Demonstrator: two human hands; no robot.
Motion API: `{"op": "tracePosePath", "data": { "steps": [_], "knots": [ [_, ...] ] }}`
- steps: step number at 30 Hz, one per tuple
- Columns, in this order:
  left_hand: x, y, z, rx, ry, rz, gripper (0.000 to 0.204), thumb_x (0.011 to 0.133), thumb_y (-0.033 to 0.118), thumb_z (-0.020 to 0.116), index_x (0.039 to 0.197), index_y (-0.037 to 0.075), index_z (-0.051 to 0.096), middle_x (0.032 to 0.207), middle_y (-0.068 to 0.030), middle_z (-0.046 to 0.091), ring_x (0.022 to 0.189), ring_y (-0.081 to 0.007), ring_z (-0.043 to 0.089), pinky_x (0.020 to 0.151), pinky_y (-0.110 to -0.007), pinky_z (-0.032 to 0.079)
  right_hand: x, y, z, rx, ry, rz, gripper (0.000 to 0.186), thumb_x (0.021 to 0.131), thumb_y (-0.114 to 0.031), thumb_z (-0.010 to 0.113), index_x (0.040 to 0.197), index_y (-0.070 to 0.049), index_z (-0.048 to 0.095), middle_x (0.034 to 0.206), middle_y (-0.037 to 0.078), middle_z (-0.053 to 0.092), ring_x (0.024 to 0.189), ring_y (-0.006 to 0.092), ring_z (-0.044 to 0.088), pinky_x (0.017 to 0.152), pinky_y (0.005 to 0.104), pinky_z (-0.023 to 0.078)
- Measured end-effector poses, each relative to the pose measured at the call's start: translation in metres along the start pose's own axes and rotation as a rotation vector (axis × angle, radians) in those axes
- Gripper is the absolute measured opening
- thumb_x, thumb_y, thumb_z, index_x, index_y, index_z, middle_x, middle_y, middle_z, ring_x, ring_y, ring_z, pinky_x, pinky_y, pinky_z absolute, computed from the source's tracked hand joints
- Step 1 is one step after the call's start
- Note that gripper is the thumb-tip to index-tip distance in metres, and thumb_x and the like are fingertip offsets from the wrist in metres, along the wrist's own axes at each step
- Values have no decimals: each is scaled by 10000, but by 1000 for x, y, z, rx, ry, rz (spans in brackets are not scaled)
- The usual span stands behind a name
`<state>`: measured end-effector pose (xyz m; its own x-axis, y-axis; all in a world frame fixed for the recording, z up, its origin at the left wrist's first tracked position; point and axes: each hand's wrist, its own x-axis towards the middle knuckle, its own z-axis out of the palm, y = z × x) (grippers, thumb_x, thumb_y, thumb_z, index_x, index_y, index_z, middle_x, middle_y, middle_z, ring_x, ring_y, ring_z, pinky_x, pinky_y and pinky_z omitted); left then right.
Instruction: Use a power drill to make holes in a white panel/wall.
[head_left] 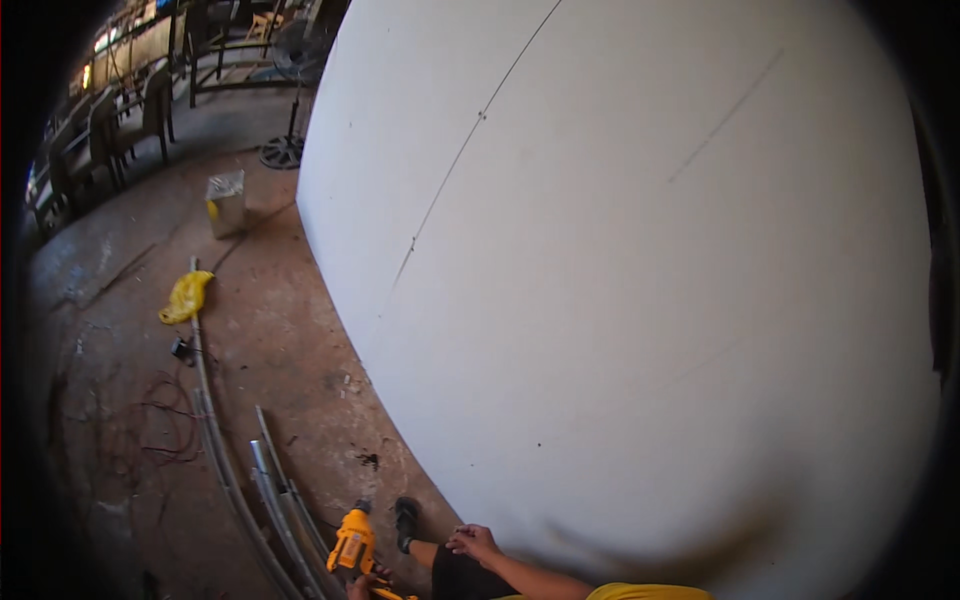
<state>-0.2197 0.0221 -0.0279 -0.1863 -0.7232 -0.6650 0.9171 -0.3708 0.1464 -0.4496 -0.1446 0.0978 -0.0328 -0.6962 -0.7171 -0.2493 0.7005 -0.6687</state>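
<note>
My left hand (362, 588) is at the lower edge, wrapped round the handle of a yellow power drill (352, 545). The drill's dark chuck points up and away, over the floor. To the right of it, my right hand (474, 543) is in front of the lower left edge of a large white panel (620, 300). Its fingers are drawn together, and anything between them is too small to make out. Two thin dark lines and a few small dark spots mark the panel's face.
Long metal profiles (283, 505) lie on the floor at the left, with a yellow plastic bag (188, 297) over one. Reddish cable (172, 425) is strewn beside them. Farther off are a square tin (226, 206), a standing fan (293, 105) and several chairs (150, 115).
</note>
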Motion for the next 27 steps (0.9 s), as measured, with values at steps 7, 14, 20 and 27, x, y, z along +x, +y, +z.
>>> {"op": "tracePosePath", "data": {
  "steps": [7, 14, 20, 27],
  "knots": [
    [-157, 113, 197, 441, -79, 314, 397, 692, 53, 567, 1075, -34, 512, 841, -121, 627, 787, -239, 637, 653, -328, 521, -32, -86, 32, 395, 77, -303, 101, 829, -63, 612, 914, -34, 565, 835, 89, 627, 766, 226, 658, 653, 334, 556],
    [-171, 144, 255, 746, -349, 538, 459, 640, -40, 623, 1090, -8, 541, 931, -120, 652, 745, -178, 634, 649, -286, 516, -87, -231, 25, 834, 81, -581, 137, 859, -175, 581, 948, -71, 570, 895, 46, 623, 895, 205, 632, 790, 366, 507],
    [-193, 140, 285, 775, -553, 628, 495, 642, -31, 694, 1109, 24, 538, 895, -63, 642, 744, -186, 619, 623, -289, 508, -137, -282, -7, 1099, -88, -736, 198, 888, -202, 556, 1029, -64, 542, 998, 60, 610, 972, 210, 585, 868, 394, 463],
    [-174, 144, 314, 468, -630, 232, 552, 753, 69, 684, 1243, 22, 436, 1046, -114, 574, 901, -200, 591, 734, -312, 518, -193, -315, -28, 1201, -458, -948, 128, 915, -170, 530, 945, -50, 561, 905, 61, 588, 879, 187, 569, 783, 310, 475]
  ]
}}
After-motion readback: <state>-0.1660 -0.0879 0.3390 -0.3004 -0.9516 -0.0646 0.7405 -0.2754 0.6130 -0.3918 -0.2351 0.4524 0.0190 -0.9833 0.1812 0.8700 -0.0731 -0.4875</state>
